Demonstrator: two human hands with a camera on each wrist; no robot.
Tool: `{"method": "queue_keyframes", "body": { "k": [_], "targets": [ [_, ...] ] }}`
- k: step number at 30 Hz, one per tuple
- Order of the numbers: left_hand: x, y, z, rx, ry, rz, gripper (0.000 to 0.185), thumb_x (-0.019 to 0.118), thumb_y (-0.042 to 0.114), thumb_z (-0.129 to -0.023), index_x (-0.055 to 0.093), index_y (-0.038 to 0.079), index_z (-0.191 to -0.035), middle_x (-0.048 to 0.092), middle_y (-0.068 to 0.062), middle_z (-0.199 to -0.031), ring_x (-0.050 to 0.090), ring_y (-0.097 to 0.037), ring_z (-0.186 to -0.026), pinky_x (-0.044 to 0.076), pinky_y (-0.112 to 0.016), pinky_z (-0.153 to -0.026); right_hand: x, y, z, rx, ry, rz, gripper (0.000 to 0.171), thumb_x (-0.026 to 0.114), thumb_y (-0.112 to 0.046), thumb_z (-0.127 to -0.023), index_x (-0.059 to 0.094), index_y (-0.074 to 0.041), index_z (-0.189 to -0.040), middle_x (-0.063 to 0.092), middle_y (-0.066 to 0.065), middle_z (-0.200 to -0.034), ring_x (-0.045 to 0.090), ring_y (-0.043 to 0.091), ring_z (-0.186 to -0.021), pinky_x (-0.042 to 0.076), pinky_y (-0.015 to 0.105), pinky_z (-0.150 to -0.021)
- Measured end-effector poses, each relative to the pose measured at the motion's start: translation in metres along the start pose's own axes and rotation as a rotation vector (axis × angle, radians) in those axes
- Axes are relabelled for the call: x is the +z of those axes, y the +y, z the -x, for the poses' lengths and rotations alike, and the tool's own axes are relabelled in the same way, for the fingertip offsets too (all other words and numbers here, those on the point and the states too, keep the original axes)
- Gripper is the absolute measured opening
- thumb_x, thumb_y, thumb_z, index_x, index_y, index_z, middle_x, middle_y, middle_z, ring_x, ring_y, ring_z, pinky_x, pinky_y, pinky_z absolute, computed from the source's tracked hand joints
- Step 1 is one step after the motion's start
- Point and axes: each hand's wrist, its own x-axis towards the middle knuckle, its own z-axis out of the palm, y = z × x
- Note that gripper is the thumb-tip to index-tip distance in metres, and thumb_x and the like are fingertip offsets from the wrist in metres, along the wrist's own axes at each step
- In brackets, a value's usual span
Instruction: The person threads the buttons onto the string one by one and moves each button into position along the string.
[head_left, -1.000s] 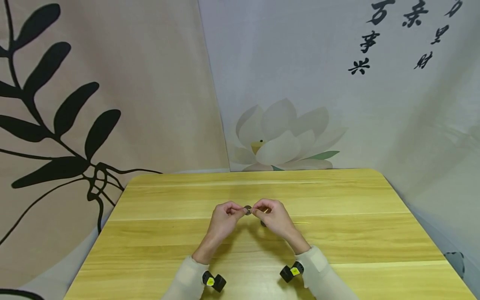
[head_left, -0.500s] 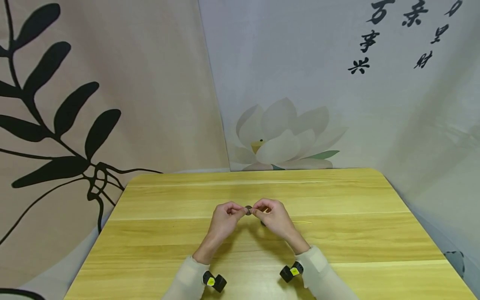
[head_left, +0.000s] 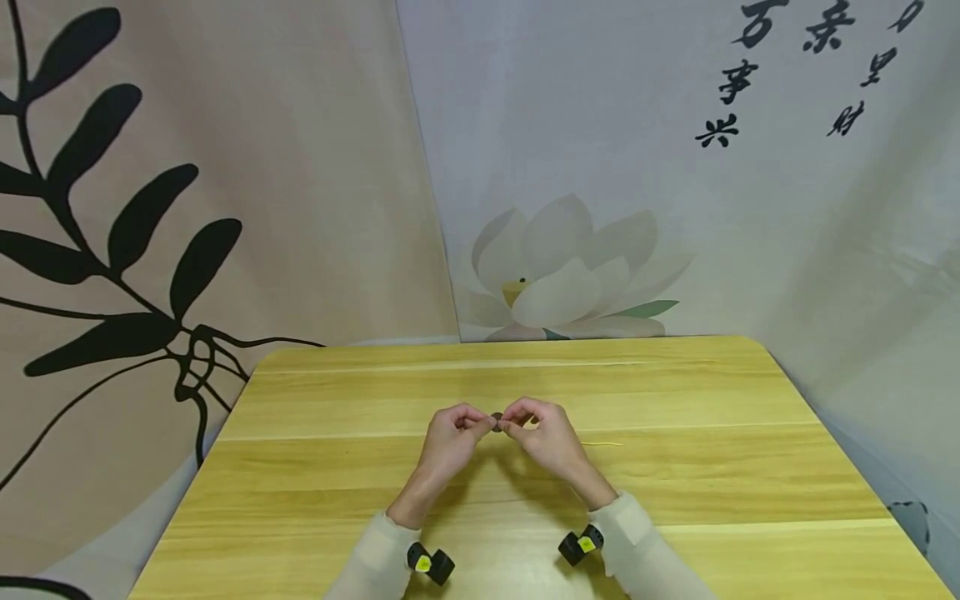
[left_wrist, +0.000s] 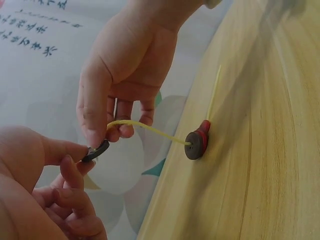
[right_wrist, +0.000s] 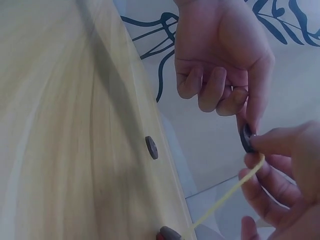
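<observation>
Above the wooden table (head_left: 675, 400), mid-centre: left hand (head_left: 447, 440) and right hand (head_left: 546, 435) both pinch one dark button (left_wrist: 96, 151). Right fingers also hold yellow cord (left_wrist: 150, 130), which runs down to stacked buttons (left_wrist: 196, 143) on the table. Lone button (right_wrist: 151, 147) lies nearby.

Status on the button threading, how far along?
Done: a dark and a red button already sit on the yellow cord at the table. In hand: both hands pinch another dark button at the cord's end. Left: a loose button.
</observation>
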Motion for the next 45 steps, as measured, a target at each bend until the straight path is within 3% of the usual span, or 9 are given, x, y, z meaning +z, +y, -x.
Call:
{"method": "queue_keyframes", "body": {
  "k": [14,23,32,40,45],
  "targets": [
    [0.001,-0.001,0.000,-0.015,0.006,-0.010,0.015,0.071,0.019,-0.090,0.071,0.005,-0.085,0.055,0.001,-0.069,0.045,-0.012,-0.060,0.035,-0.022,-0.050,-0.003,-0.001,0.002,0.003,-0.010,-0.004,0.014,0.077,-0.009,-0.085,0.070,-0.014,-0.095,0.068,-0.007,-0.080,0.062,0.008,-0.076,0.045,0.051,-0.080],
    [-0.001,-0.003,-0.001,-0.023,0.013,-0.010,0.012,0.070,0.017,-0.091,0.072,0.007,-0.085,0.059,-0.007,-0.073,0.045,-0.012,-0.059,0.034,-0.022,-0.050,0.002,0.000,-0.001,-0.078,-0.040,0.092,0.029,0.079,-0.008,-0.083,0.066,-0.008,-0.109,0.066,-0.002,-0.092,0.061,0.017,-0.080,0.052,0.047,-0.073],
    [0.000,-0.001,0.001,-0.033,0.003,-0.007,0.012,0.070,0.018,-0.091,0.072,0.007,-0.086,0.059,-0.007,-0.073,0.045,-0.012,-0.058,0.033,-0.021,-0.049,0.006,-0.002,0.000,-0.088,-0.051,0.141,0.031,0.080,-0.005,-0.082,0.066,-0.007,-0.110,0.063,0.002,-0.092,0.061,0.019,-0.079,0.054,0.044,-0.070],
    [0.002,-0.002,0.000,-0.033,0.010,-0.017,0.011,0.069,0.017,-0.092,0.071,0.008,-0.086,0.063,-0.023,-0.082,0.043,-0.011,-0.055,0.032,-0.020,-0.047,0.009,-0.003,0.002,-0.096,-0.013,0.229,0.033,0.082,-0.011,-0.081,0.067,-0.008,-0.110,0.064,-0.001,-0.090,0.061,0.018,-0.077,0.039,0.042,-0.082],
    [0.002,-0.001,-0.002,-0.039,0.010,-0.017,0.011,0.069,0.017,-0.092,0.071,0.007,-0.087,0.063,-0.018,-0.079,0.044,-0.010,-0.054,0.033,-0.020,-0.047,0.010,-0.003,0.002,-0.113,0.005,0.249,0.034,0.084,-0.014,-0.080,0.068,-0.009,-0.109,0.064,-0.001,-0.089,0.061,0.018,-0.077,0.036,0.042,-0.085]
  ]
}}
